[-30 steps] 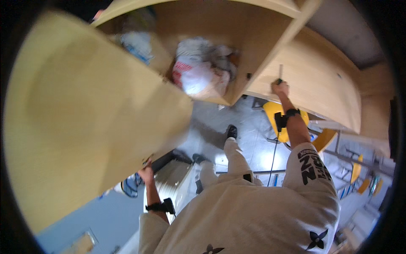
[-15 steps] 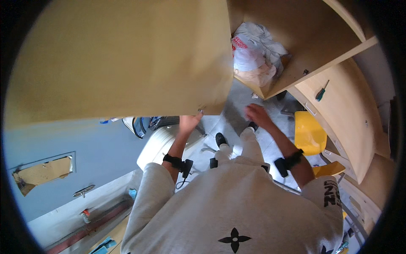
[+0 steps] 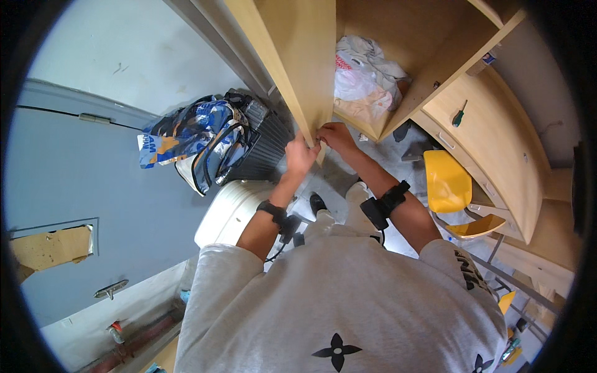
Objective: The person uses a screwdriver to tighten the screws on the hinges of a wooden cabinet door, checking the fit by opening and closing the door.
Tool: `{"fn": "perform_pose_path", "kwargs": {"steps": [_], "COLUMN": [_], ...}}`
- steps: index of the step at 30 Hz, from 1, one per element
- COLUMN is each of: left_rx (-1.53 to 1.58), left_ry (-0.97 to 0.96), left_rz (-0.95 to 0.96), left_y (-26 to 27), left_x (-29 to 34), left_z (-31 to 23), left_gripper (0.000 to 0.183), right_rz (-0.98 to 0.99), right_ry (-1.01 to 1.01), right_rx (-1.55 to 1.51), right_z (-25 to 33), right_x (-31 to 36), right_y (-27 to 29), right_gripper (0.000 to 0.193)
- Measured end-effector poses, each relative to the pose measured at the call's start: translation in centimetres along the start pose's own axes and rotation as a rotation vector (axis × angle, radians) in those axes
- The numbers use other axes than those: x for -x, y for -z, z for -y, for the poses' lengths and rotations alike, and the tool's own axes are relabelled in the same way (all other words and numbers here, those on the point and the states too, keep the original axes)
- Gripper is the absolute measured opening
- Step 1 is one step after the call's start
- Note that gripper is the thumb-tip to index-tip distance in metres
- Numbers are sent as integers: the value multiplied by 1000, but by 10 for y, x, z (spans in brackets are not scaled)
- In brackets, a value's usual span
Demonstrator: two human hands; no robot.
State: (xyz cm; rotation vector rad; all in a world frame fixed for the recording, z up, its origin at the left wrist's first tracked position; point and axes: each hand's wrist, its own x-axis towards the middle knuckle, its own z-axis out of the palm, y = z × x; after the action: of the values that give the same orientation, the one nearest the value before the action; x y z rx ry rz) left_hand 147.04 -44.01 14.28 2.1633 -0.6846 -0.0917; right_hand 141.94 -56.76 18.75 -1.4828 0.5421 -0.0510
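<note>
You are holding the bottom edge of the wooden door (image 3: pixel 292 56) near the middle of the frame. Your left hand (image 3: pixel 300 155) is wrapping tight around it; your right hand (image 3: pixel 336 133) seems to be pinching its corner, steadying it.

Both hands (image 3: pixel 320 146) sit at bottom corner of the wooden door panel (image 3: pixel 292 56), which blocks reach to the left. Cabinet shelf (image 3: pixel 398 37) to the right partly filled w/ plastic bags (image 3: pixel 364 78); free room above them, prob. Yellow chair (image 3: pixel 451 186) crowds floor on right; black radiator (image 3: pixel 264 140) & striped bag (image 3: pixel 193 133) crowd left.
</note>
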Motion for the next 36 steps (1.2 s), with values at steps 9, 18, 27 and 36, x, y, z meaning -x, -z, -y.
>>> {"fn": "perform_pose_path", "kwargs": {"steps": [9,18,27,36], "left_rx": [-63,-6,-48,-23], "left_ry": [8,42,8,51], "left_rz": [3,42,17,27], "left_y": [2,9,-2,4], "left_x": [-2,-4,-3,-4], "left_z": [6,-10,-3,-9], "left_gripper": [37,39,38,35], "right_rz": [-37,-83,-216,-110], "right_ry": [-31,9,78,176], "right_rx": [-139,-312,-17,-142], "right_z": [-18,-40,-41,-22], "right_x": [-14,-24,-25,-19], "right_y": [-5,-11,-11,-6], "right_gripper": [14,15,22,21]}}
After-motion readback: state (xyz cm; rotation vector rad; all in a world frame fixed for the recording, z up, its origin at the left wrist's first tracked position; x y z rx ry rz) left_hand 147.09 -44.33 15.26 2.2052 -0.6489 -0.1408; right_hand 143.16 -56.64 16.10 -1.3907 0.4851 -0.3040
